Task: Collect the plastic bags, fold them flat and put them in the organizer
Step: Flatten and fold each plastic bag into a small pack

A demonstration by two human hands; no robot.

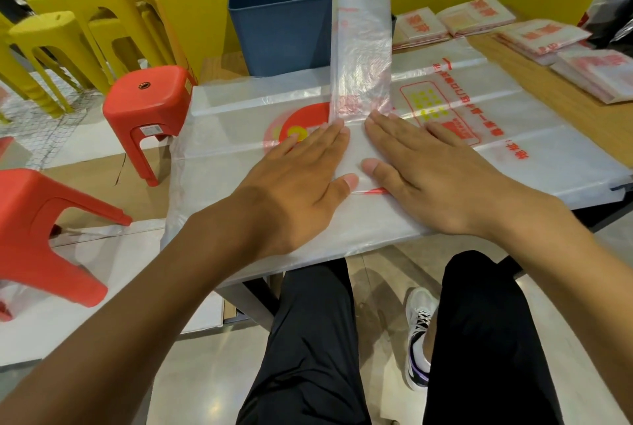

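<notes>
Both hands, left (301, 164) and right (428, 164), lie flat with fingers straight, pressing the near end of a narrow folded bag (361, 58) on the counter (565, 102). Folding is midway; next, probably double the strip's raised far end over. The blue organizer (277, 30) stands behind.

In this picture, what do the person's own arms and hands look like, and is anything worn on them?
Both forearms are bare up to the picture's edge: no sleeve shows. The left hand and the right hand wear no gloves, and no ring, watch or bracelet shows. The fingernails are short and unpainted. No marks or tattoos are visible.
</notes>
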